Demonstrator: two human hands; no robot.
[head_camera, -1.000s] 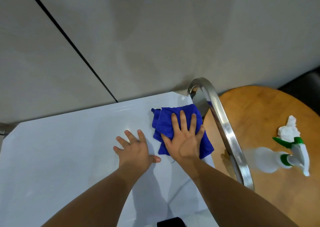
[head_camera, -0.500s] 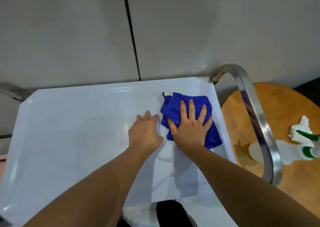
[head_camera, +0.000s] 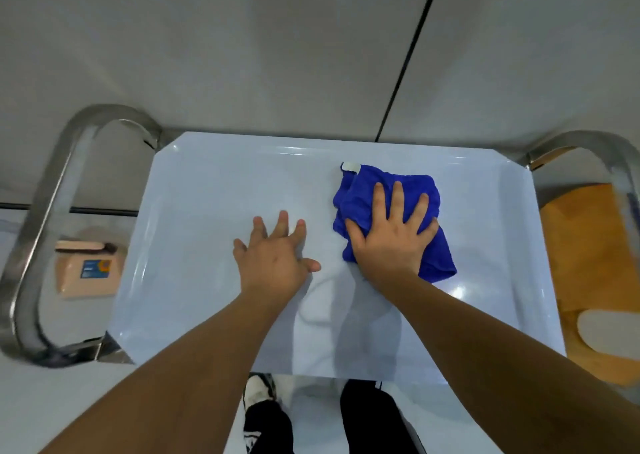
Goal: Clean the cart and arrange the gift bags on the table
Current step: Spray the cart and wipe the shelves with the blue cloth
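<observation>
While pressed flat under the right hand [head_camera: 391, 242], blue cloth [head_camera: 391, 190] bunched at right of centre on the white cart top [head_camera: 207, 194]. Right fingers [head_camera: 398, 204] straight and spread over the cloth's middle, palm on its lower half, nothing gripped or pinched. Cloth edge and small white tag [head_camera: 350, 167] showing beyond the fingertips toward the top of the frame; a blue corner sticking out lower right of the wrist. Left hand [head_camera: 273, 256] just beside, toward centre frame, fingers [head_camera: 282, 225] straight and slightly spread, laid on bare cart surface, holding nothing; thumb pointing toward the cloth, apart from it.

Raised lip visible along the tray's upper edge, near the cloth's top. Right-hand lip apart from the cloth, with a bare strip between. Wide bare surface from the left hand out to the tray's left edge, and more below both forearms toward the bottom of the frame. Curved metal handle [head_camera: 45, 211] at far left, another [head_camera: 620, 176] at far right. Round wooden bench [head_camera: 588, 245] beyond the right handle, a blurred white object [head_camera: 609, 332] on it. Pinkish box [head_camera: 86, 270] with blue label seen through the left handle. Grey wall panels [head_camera: 242, 55] along the top, a dark seam running down to the tray's upper edge.
</observation>
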